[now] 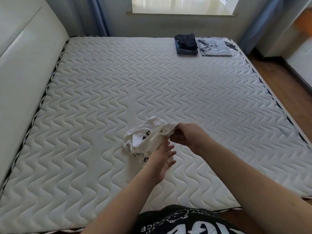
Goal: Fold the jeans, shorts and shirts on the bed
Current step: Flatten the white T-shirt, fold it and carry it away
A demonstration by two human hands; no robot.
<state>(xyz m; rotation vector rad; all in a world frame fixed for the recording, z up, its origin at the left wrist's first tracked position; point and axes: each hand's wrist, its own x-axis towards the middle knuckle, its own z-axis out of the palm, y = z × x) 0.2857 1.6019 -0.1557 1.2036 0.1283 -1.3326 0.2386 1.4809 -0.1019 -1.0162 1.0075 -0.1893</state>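
Note:
A crumpled white shirt [143, 137] with black lettering hangs bunched just above the middle of the white quilted mattress [101, 81]. My right hand [185, 135] grips its upper edge with curled fingers. Just below, my left hand [163, 160] is beside the hanging cloth with its fingers spread and fairly straight, blurred; it touches the shirt's right side. At the far right corner of the bed lie a folded dark stack of jeans or shorts [186, 44] and a folded grey-blue shirt [215, 47].
A white padded headboard [25, 65] runs along the left side. Behind the bed are a window [182, 5] and blue curtains [98, 16]. Wooden floor [287, 85] lies to the right, with white furniture [300, 53] by the wall.

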